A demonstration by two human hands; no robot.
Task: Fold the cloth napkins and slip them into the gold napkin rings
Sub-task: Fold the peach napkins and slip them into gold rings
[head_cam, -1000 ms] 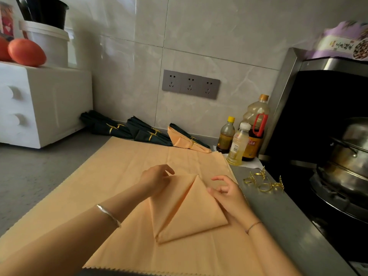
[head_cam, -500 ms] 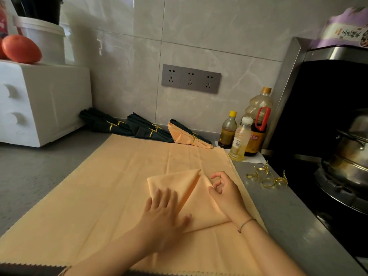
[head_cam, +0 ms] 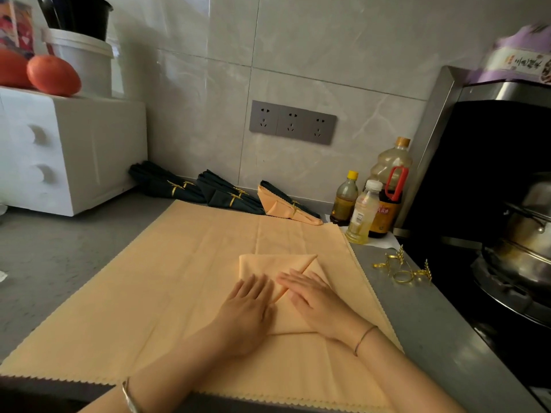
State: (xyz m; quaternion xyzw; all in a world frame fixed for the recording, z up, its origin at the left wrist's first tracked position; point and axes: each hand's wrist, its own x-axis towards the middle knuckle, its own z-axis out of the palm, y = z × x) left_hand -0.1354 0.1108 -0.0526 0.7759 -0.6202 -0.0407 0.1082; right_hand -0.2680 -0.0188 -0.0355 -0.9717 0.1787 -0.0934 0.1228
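- Hands first: your left hand (head_cam: 247, 308) and right hand (head_cam: 313, 299) lie flat with straight fingers, pressing the napkin (head_cam: 268, 263) and gripping nothing.
- The napkin sits on a spread cloth (head_cam: 149, 278) of the same colour, its flaps meeting between your palms.
- Right of the napkin, gold rings (head_cam: 402, 271) lie on the bare counter (head_cam: 432, 323); beyond it wait ringed napkins (head_cam: 232, 196).
- Lift your palms unevenly and the flaps may spring open. Drag them and the cloth beneath could bunch, skewing your creases.
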